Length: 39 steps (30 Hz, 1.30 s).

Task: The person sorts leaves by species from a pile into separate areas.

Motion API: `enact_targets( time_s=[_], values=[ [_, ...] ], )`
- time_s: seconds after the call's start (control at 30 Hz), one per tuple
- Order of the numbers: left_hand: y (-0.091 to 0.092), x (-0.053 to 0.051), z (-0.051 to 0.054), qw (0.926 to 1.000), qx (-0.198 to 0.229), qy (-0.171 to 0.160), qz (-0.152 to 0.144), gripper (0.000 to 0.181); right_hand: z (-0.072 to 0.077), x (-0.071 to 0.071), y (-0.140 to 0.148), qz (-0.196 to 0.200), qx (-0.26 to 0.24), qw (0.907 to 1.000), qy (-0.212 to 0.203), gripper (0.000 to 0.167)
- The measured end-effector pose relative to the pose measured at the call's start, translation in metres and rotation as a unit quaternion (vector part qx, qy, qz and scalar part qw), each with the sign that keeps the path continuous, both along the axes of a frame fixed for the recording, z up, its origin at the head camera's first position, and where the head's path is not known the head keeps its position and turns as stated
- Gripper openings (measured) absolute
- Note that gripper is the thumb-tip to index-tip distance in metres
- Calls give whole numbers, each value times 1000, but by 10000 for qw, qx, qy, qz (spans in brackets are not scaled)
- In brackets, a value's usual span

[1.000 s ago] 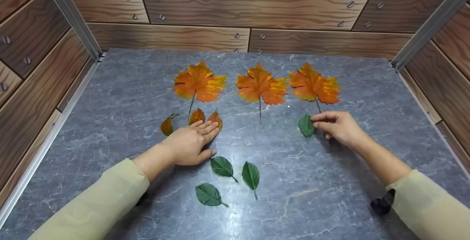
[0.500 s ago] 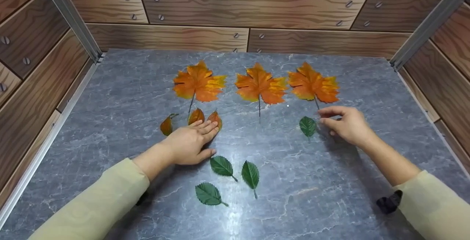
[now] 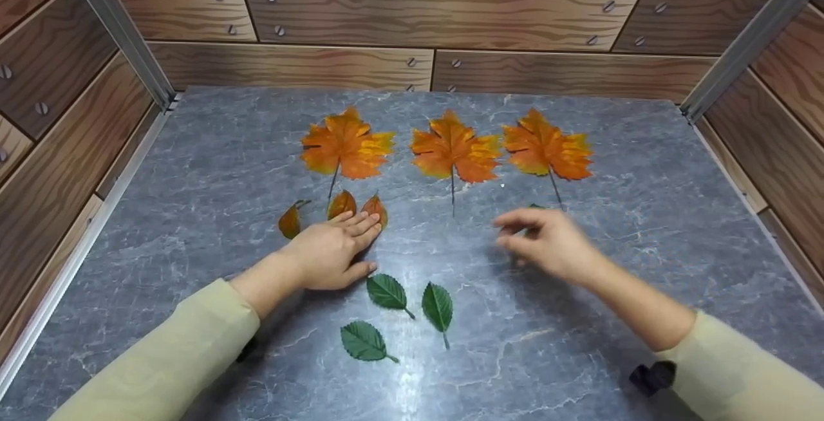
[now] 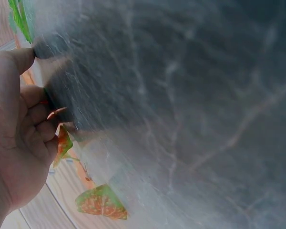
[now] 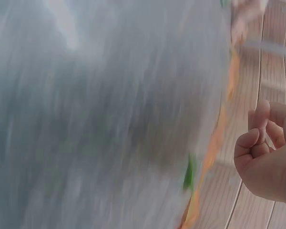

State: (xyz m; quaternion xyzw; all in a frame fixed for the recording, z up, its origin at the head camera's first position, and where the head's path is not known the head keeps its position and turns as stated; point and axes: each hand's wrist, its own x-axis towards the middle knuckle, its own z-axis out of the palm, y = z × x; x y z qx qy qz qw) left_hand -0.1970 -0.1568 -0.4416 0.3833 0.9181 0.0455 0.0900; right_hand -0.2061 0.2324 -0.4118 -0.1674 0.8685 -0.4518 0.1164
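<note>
My left hand [image 3: 328, 252] rests flat on the table, its fingertips over the lower parts of two small reddish-brown leaves, one [image 3: 342, 204] at the index side and another [image 3: 375, 207] beside it. A third brown leaf [image 3: 290, 220] lies left of that hand. Over the right half of the table, my right hand [image 3: 553, 244] hovers with loosely bent fingers, and nothing shows between them. Behind it a green leaf [image 3: 535, 206] is almost wholly hidden in the head view; the right wrist view shows a green leaf [image 5: 188, 172] on the table.
Three orange maple leaves lie in a row at the back: left [image 3: 347, 144], middle [image 3: 455, 147] and right [image 3: 547, 145]. Nearer me are three green leaves [image 3: 386, 291] [image 3: 438, 305] [image 3: 364, 340]. Wood-patterned walls [image 3: 335, 15] enclose the grey marbled table [image 3: 193, 150].
The right hand has let go of the green leaf, drawn off to the right, then swung left and nearer, now covering most of that leaf. The left hand has stayed in place.
</note>
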Motion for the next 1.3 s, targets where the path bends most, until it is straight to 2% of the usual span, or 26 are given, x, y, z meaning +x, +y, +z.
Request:
enact_targets(
  time_s=[0.07,0.2,0.33,0.57,0.83,0.97,1.1,1.2,1.3],
  values=[
    [0,0,0,10000,19,1,-9,72,-4,8,-13,280,-3,9996,3,35],
    [0,1,0,10000,44,-12,-10,72,-12,21,-34,820,107,9961,300,35],
    [0,0,1,10000,56,-14,-1,72,-20,30,-50,1119,225,9924,452,35],
    [1,0,0,10000,70,-45,39,72,-29,41,-65,1271,369,9908,270,46],
    [0,2,1,10000,64,-42,46,72,-32,44,-73,1502,1036,9809,678,63],
    [-1,2,1,10000,73,-20,45,72,-33,44,-75,1614,1221,9757,840,62],
    [-1,3,1,10000,67,-5,56,72,-34,45,-76,1689,1166,9751,834,57],
    [-1,3,1,10000,69,-13,60,72,-35,44,-73,1659,943,9793,680,50],
    [-1,3,2,9999,95,-7,42,72,-35,40,-67,1464,566,9864,496,39]
  ],
)
